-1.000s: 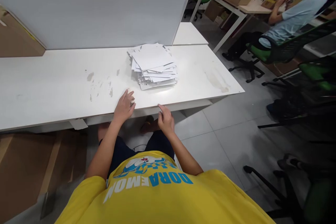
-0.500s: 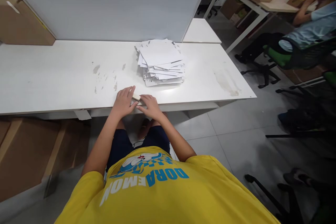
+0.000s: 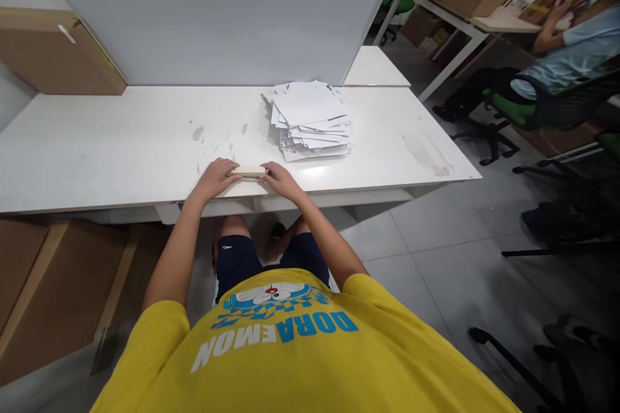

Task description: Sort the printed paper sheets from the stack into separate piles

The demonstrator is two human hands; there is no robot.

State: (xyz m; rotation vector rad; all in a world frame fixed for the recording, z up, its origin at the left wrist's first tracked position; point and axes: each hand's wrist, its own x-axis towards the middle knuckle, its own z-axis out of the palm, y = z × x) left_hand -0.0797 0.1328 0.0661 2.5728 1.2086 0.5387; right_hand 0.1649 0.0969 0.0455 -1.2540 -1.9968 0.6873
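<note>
Near the front edge of the white desk, both hands hold a short, narrow, cream-coloured bar (image 3: 250,171), lying crosswise between them. My left hand (image 3: 217,179) grips its left end between thumb and fingers. At the other end my right hand (image 3: 281,181) has its thumb and fingertips closed on the bar. A darker strip shows along the bar's underside; what kind of thing it is I cannot make out. Just beyond my right hand lies an uneven stack of white paper (image 3: 312,119).
The white desk (image 3: 121,148) has grey stains and meets a tall pale panel (image 3: 217,13). A cardboard box (image 3: 82,64) stands at the back left, with more cardboard (image 3: 62,284) below the desk. A seated person (image 3: 576,55) works at another table to the right.
My hands have moved apart to the bar's two ends, and the bar has turned from slanted to nearly level across my view. More of it shows. The view has shifted slightly.
</note>
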